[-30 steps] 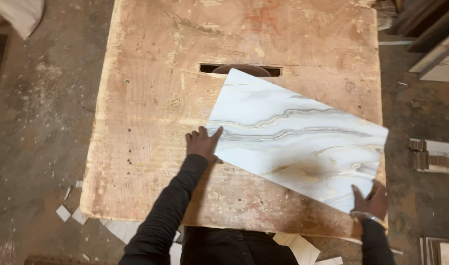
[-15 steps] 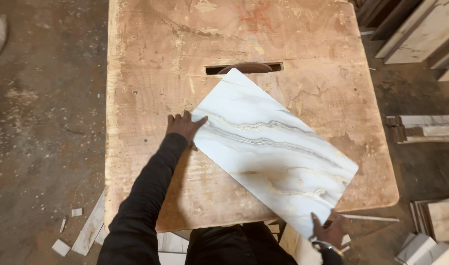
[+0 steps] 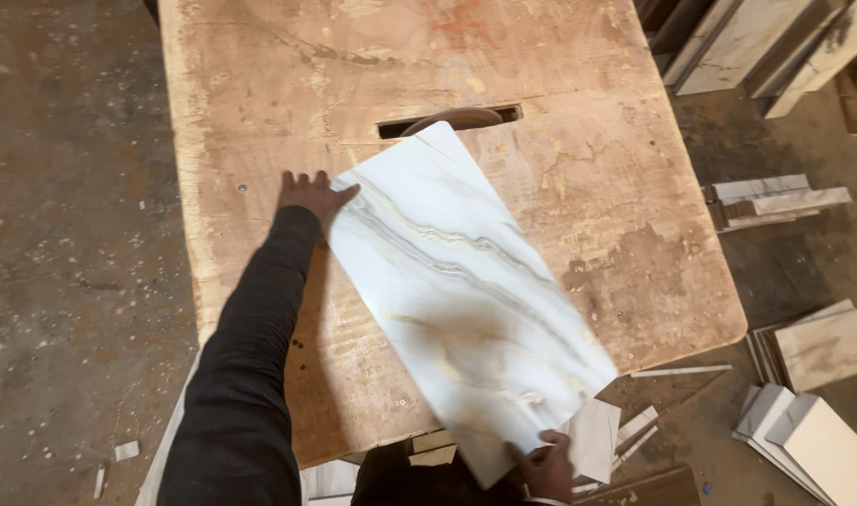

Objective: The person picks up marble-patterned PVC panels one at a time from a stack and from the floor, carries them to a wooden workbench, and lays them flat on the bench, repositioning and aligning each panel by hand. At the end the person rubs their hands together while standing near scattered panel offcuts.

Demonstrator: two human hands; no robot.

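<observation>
A large white marbled tile (image 3: pixel 466 290) with grey and tan veins lies at an angle on a worn wooden saw table (image 3: pixel 588 206). Its far corner reaches the slot (image 3: pixel 452 120) where a round saw blade shows. My left hand (image 3: pixel 311 195) presses flat against the tile's left corner, fingers spread. My right hand (image 3: pixel 545 464) grips the tile's near end, which hangs over the table's front edge. A dark sleeve covers my left arm.
Stacks of cut tile strips (image 3: pixel 775 199) and tile pieces (image 3: pixel 817 351) lie on the dusty floor to the right. More offcuts (image 3: pixel 625 431) sit below the table's front edge. Long boards (image 3: pixel 747 37) lean at the top right. Bare concrete floor lies to the left.
The tile has swung clockwise, its near end moving left and toward me. Its far corner now reaches the blade slot. Both hands stayed on it.
</observation>
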